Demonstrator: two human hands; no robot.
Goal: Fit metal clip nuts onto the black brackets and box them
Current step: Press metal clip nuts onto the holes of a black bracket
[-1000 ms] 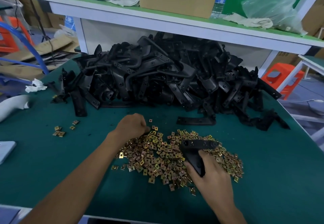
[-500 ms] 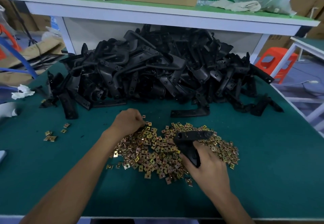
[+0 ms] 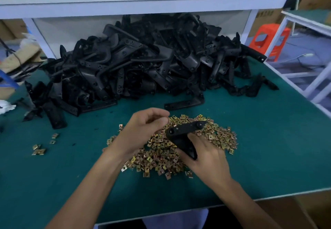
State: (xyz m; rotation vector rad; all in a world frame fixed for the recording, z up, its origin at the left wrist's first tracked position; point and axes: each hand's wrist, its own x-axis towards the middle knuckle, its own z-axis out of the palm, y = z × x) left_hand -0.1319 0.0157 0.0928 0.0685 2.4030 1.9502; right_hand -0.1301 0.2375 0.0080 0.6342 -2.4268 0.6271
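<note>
My right hand (image 3: 206,159) grips a black bracket (image 3: 184,132) by its lower leg and holds it just above the heap of gold clip nuts (image 3: 220,139) on the green table (image 3: 268,148). My left hand (image 3: 141,130) hovers over the heap's left side. Its thumb and forefinger are pinched together close to the bracket's upper left end, on a clip nut that the fingers mostly hide. A big pile of black brackets (image 3: 143,64) fills the back of the table.
One bracket (image 3: 184,103) lies alone between the pile and the nuts. A few stray nuts (image 3: 38,151) sit at the left. A white shelf (image 3: 143,1) overhangs the pile. A cardboard box (image 3: 308,211) shows below the table's near right edge, and an orange stool (image 3: 268,39) stands to the right.
My left hand has lifted out of the nut heap and moved right toward the bracket, fingers pinched. My right hand has tilted the bracket up toward it. The camera has dipped lower.
</note>
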